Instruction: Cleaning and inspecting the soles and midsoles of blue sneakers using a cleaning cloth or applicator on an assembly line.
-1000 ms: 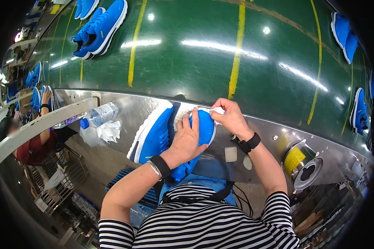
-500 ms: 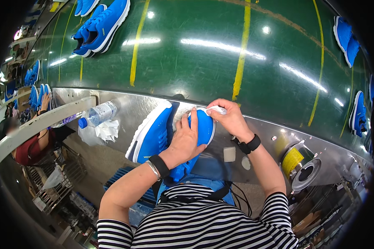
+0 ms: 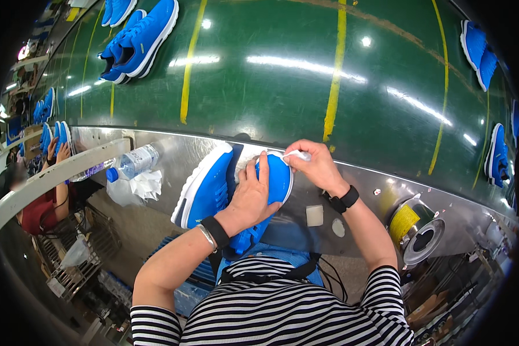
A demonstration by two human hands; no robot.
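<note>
Holding blue running shoe [image 3: 280,180] with left hand [image 3: 249,199] spread over its upper; pinching white wad [image 3: 300,155] in right hand [image 3: 316,168] at the toe's pale rim. Noting second blue running shoe [image 3: 212,193] just left, clear plastic bottle [image 3: 139,161] beside crumpled white paper [image 3: 147,184] farther left, pale square block [image 3: 315,215] and yellow-labelled metal can [image 3: 416,228] to the right, more blue shoes [image 3: 151,43] on green surface [image 3: 259,98] beyond

The shoes [image 3: 279,177] are blue, the shirt [image 3: 288,314] black-and-white striped.

Handwritten dark characters [image 3: 140,156] on clear plastic bottle [image 3: 128,168]; yellow label [image 3: 404,224] on metal can [image 3: 412,245] (fine print illegible).
</note>
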